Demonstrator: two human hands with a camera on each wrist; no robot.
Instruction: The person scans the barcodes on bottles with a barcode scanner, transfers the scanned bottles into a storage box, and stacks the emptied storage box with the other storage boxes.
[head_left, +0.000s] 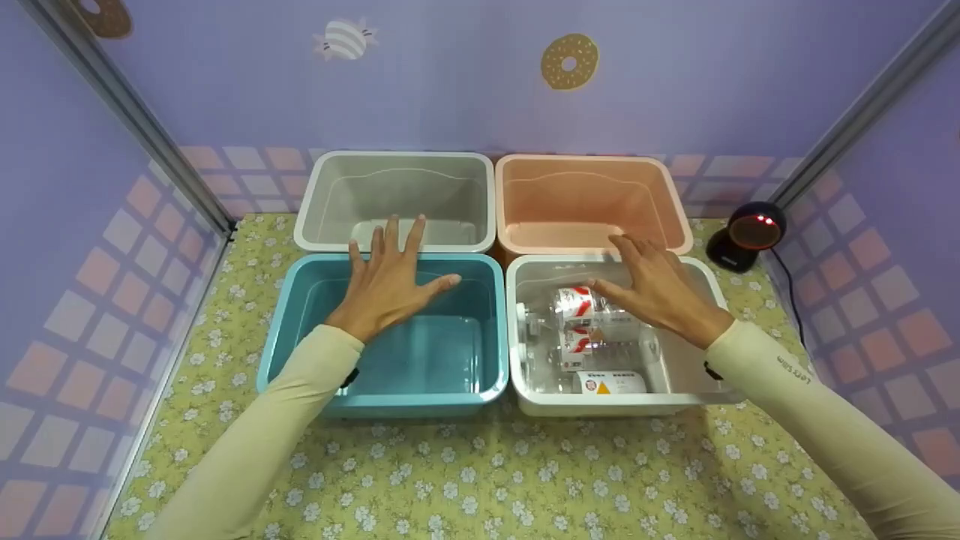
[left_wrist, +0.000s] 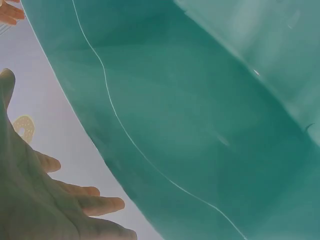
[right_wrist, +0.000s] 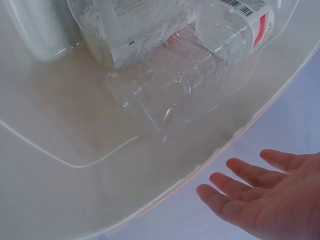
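My left hand (head_left: 391,286) hovers over the blue bin (head_left: 420,360), fingers spread and holding nothing. In the left wrist view the same hand (left_wrist: 55,195) appears beside the bin's inner wall (left_wrist: 165,115). Above the white bin (head_left: 705,375) at front right is my right hand (head_left: 660,289), also holding nothing, its fingers extended. Several clear plastic bottles (head_left: 576,341) with white and red labels lie inside that bin. The right wrist view shows bottles (right_wrist: 175,75) at the bin's bottom and the right hand (right_wrist: 270,195) apart from them, its fingers loose.
Behind stand a grey bin (head_left: 405,191) on the left and an orange bin (head_left: 592,195) on the right. A black scanner with red lights (head_left: 746,234) stands at the right, its cable trailing. A flowered cloth (head_left: 465,480) covers the table, with purple walls (head_left: 450,90) around it.
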